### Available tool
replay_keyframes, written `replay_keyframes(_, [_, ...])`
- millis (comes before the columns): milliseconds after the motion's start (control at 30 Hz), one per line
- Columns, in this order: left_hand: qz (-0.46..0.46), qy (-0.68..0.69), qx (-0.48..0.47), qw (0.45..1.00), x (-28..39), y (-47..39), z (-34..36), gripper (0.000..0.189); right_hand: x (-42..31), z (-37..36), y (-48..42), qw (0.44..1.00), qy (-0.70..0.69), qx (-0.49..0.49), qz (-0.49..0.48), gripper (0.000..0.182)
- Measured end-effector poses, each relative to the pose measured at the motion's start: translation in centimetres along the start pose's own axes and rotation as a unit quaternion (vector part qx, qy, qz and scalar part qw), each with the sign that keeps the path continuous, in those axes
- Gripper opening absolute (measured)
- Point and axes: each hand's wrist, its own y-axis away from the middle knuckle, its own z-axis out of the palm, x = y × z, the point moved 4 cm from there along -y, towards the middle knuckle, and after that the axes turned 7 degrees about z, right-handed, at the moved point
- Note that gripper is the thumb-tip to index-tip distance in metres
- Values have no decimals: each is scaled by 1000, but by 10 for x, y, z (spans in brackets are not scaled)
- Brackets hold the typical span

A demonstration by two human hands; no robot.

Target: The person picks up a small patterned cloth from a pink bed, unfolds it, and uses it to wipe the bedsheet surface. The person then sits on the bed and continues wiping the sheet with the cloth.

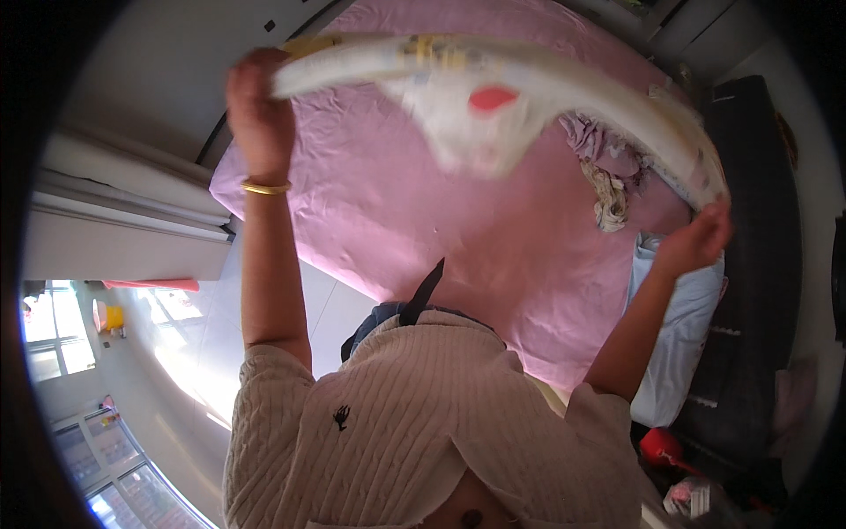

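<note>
Between my raised hands, a white printed cloth (476, 122) with a red patch and yellow marks is stretched in an arc, blurred. My left hand (261, 112), below which a gold bangle circles the wrist, grips one end of it. The other end is in my right hand (700, 238), at the far side of the bed. Beneath the cloth lies a bed covered with a pink sheet (396, 211). Crumpled pinkish fabric (601, 145) and a twisted cream patterned cloth (605, 198) rest on the sheet, partly under the raised cloth.
A light blue folded fabric or pillow (681, 330) lies below my right hand, beside a dark padded headboard or panel (753, 264). Red and other items (661, 447) sit at the lower right. Pale floor tiles (330, 297) and a white cabinet (125, 244) are on the left.
</note>
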Motion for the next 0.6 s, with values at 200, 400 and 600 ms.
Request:
replay_keyframes(200, [-179,53,-569,801,-15,275,33,30,184,-148,177,694,354,-447,439,27])
replay_keyframes(400, [-221,225,-442,840,51,203,28,21,89,-196,106,847,234,-221,423,20])
replay_keyframes(600, [-218,284,-440,824,76,115,32,18,52,-149,32,925,244,-108,270,22])
